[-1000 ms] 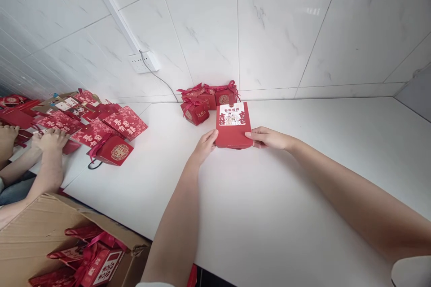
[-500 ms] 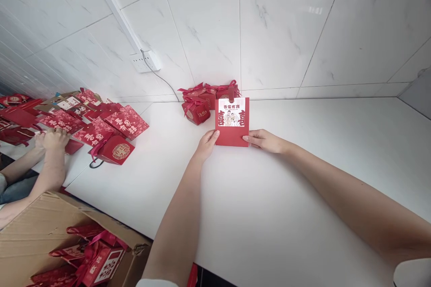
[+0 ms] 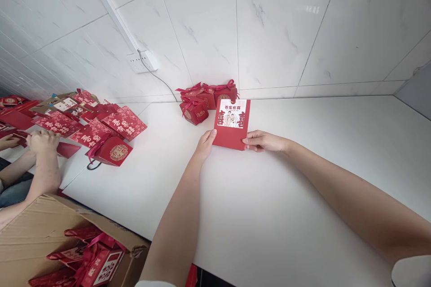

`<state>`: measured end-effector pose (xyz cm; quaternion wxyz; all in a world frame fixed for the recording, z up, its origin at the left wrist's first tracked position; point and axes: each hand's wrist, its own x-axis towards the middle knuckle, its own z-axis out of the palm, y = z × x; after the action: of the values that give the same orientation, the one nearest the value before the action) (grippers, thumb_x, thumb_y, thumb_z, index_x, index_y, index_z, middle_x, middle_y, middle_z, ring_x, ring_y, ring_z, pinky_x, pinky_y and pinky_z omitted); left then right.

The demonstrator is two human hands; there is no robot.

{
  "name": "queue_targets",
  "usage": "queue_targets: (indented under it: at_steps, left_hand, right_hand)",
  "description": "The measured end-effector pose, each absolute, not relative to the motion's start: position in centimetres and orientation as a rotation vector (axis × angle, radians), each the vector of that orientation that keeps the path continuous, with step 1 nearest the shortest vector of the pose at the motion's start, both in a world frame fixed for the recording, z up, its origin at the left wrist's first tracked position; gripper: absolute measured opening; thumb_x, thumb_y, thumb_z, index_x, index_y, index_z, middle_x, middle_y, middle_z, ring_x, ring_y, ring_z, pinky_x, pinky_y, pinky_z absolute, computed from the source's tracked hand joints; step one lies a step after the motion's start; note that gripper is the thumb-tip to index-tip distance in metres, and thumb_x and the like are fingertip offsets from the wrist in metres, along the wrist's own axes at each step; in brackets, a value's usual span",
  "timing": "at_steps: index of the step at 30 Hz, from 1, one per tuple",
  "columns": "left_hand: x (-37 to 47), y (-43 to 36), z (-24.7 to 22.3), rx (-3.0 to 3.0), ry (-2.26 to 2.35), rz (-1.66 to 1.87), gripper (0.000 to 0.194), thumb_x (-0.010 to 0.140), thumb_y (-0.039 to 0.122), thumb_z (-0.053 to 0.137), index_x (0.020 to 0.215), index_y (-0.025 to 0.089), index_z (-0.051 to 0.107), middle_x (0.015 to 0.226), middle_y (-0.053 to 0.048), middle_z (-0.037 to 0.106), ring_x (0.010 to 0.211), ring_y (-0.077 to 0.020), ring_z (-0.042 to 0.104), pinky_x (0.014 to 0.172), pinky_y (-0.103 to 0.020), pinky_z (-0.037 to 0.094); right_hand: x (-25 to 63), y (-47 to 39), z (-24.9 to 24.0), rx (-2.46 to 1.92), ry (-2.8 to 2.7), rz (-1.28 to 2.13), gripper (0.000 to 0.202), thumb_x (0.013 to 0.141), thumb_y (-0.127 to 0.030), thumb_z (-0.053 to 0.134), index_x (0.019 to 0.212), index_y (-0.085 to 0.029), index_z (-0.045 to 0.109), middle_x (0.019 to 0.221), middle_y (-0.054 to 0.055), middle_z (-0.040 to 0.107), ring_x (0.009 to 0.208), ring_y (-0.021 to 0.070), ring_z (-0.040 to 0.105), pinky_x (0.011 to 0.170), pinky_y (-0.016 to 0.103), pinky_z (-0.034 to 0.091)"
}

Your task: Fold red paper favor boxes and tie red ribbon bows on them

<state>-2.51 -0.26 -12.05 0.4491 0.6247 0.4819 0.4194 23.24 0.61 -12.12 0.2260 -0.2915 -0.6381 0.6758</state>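
A flat red wedding packet (image 3: 229,137) is held between my two hands above the white table, its printed side facing me. It carries a white panel with a couple and red characters, and a dark red tab rises at its top. My left hand (image 3: 205,143) pinches the lower left edge, thumb on the front. On the lower right edge, my right hand (image 3: 264,141) grips with the thumb in front and fingers partly behind. Just behind the packet's left side stand several red favor boxes (image 3: 195,111) with ribbon bows.
On the left, several red gift bags (image 3: 124,122) and a ribboned box (image 3: 114,150) lie on the table. Another person's hands (image 3: 43,143) work there. An open cardboard carton (image 3: 30,228) with red boxes sits at the lower left. The tiled wall has a socket (image 3: 143,61).
The packet has tilted slightly and its lower right corner has come down a little, with both hands still on it. The other person's hands have shifted left.
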Motion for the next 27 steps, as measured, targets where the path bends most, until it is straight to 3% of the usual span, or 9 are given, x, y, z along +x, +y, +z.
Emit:
queue_targets:
  at_steps: [6, 11, 14, 19, 23, 27]
  left_hand:
    - [-2.6, 0.1, -12.5, 1.542, 1.230, 1.097, 0.045, 0.089, 0.058, 0.048, 0.100, 0.018, 0.066, 0.114, -0.008, 0.066, 0.111, -0.0222, 0.058, 0.099, -0.035, 0.044]
    - [-2.4, 0.4, -12.8, 1.512, 1.188, 1.185, 0.036, 0.084, 0.052, 0.059, 0.075, 0.018, 0.052, 0.107, -0.005, 0.066, 0.102, -0.0191, 0.061, 0.090, -0.033, 0.048]
    - [-2.2, 0.5, -13.0, 1.516, 1.120, 1.191, 0.037, 0.073, 0.043, 0.073, 0.073, 0.018, 0.045, 0.111, -0.004, 0.065, 0.101, -0.0176, 0.062, 0.090, -0.033, 0.049]
    - [-2.5, 0.9, -14.0, 1.611, 1.059, 1.135, 0.034, 0.069, 0.032, 0.078, 0.092, 0.018, 0.056, 0.118, -0.007, 0.063, 0.111, -0.0208, 0.060, 0.104, -0.041, 0.042]
    - [-2.9, 0.9, -14.5, 1.628, 1.104, 1.019, 0.062, 0.069, 0.028, 0.078, 0.124, 0.020, 0.052, 0.137, -0.012, 0.054, 0.125, -0.0272, 0.053, 0.107, -0.046, 0.040]
    - [-2.8, 0.2, -14.0, 1.594, 1.076, 0.974, 0.076, 0.067, 0.027, 0.080, 0.134, 0.022, 0.043, 0.140, -0.013, 0.052, 0.126, -0.0295, 0.053, 0.104, -0.047, 0.044]
  right_hand:
    - [23.1, 0.5, -12.0, -0.841, -1.808, 1.777, 0.043, 0.082, -0.060, 0.062, 0.075, -0.017, 0.059, 0.057, -0.006, 0.045, 0.046, 0.0072, 0.032, 0.048, 0.027, 0.025]
    - [22.7, 0.7, -12.9, -1.023, -1.734, 1.313, 0.046, 0.081, -0.063, 0.059, 0.069, -0.020, 0.049, 0.059, -0.005, 0.045, 0.053, 0.0104, 0.039, 0.052, 0.026, 0.031]
    - [22.8, 1.1, -13.6, -1.103, -1.642, 1.095, 0.043, 0.081, -0.061, 0.061, 0.073, -0.021, 0.048, 0.070, -0.002, 0.053, 0.064, 0.0131, 0.045, 0.060, 0.027, 0.036]
    - [23.2, 1.6, -13.8, -1.000, -1.558, 1.095, 0.040, 0.078, -0.060, 0.064, 0.086, -0.022, 0.054, 0.097, 0.005, 0.064, 0.084, 0.0188, 0.058, 0.075, 0.032, 0.047]
    - [23.4, 1.5, -13.3, -0.851, -1.680, 1.287, 0.037, 0.076, -0.054, 0.071, 0.085, -0.021, 0.057, 0.097, 0.005, 0.068, 0.089, 0.0198, 0.061, 0.083, 0.037, 0.049]
    - [23.1, 1.1, -13.0, -0.761, -1.781, 1.416, 0.036, 0.074, -0.047, 0.075, 0.089, -0.018, 0.062, 0.103, 0.007, 0.069, 0.092, 0.0204, 0.063, 0.088, 0.039, 0.049]
